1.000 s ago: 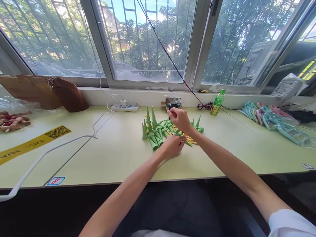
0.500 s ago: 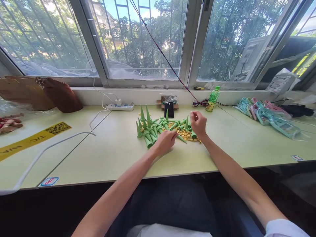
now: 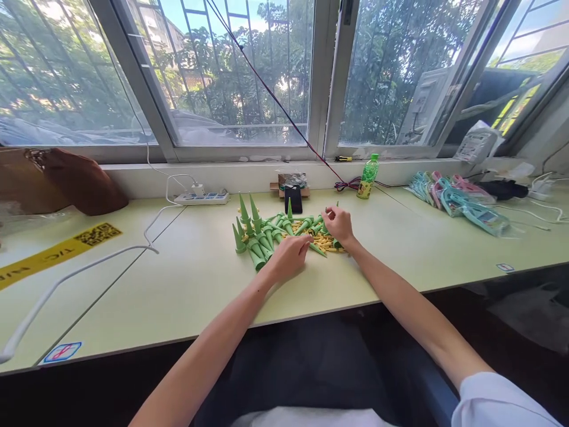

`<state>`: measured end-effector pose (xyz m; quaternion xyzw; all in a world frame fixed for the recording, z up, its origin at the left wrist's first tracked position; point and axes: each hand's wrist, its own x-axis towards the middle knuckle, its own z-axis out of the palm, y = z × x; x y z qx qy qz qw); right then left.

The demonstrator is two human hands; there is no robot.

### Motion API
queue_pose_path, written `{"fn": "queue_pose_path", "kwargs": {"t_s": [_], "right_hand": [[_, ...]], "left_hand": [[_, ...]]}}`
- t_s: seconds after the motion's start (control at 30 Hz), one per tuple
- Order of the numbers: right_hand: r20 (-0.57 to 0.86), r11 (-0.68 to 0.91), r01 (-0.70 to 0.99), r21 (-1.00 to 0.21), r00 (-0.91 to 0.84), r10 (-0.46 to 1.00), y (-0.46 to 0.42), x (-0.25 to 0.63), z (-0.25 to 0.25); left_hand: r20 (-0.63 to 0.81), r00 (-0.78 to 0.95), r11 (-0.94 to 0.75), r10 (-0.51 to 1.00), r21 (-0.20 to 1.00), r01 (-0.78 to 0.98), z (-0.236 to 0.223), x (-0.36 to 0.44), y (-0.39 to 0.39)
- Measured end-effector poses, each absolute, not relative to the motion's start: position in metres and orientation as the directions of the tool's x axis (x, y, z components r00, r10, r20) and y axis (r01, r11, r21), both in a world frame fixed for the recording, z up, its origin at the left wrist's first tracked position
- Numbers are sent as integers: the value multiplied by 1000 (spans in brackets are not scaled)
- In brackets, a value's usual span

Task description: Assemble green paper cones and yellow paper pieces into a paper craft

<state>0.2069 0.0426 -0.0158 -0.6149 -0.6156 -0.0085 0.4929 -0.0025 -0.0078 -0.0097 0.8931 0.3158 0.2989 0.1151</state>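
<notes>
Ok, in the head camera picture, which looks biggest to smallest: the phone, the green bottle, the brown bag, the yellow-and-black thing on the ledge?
1. Brown bag
2. Green bottle
3. Phone
4. Yellow-and-black thing

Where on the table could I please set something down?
Bare tabletop lies between the white cable and the green cones, and right of the right hand, up to the teal-pink bundle. Cones and yellow pieces crowd the middle, by the left hand.

Before our flat black phone [image 3: 293, 200] we have pointed green plastic cones [image 3: 256, 223]; to its left, a long white plastic power strip [image 3: 208, 198]; right, a cylindrical green plastic bottle [image 3: 368, 177].
</notes>
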Motion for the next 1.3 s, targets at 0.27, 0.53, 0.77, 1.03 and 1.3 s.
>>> {"fn": "queue_pose_path", "kwargs": {"t_s": [0.27,0.53,0.77,1.03,1.3], "right_hand": [[693,353,742,-569,202,693,36,203,-8],[735,477,595,-646,317,599,21,188,1],[691,550,482,-682,181,700,12,170,-2],[669,577,403,-710,131,732,10,163,-6],[623,552,406,-728,57,780,13,165,-8]], "left_hand": [[460,614,-767,641,363,529,-8,-3,-7],[517,496,-714,698,439,546,-6,0,-4],[569,391,-684,724,513,519,-10,-2,1],[434,387,-576,814,691,437,-9,2,-1],[109,420,-74,901,992,-100,4,1,-2]]}}
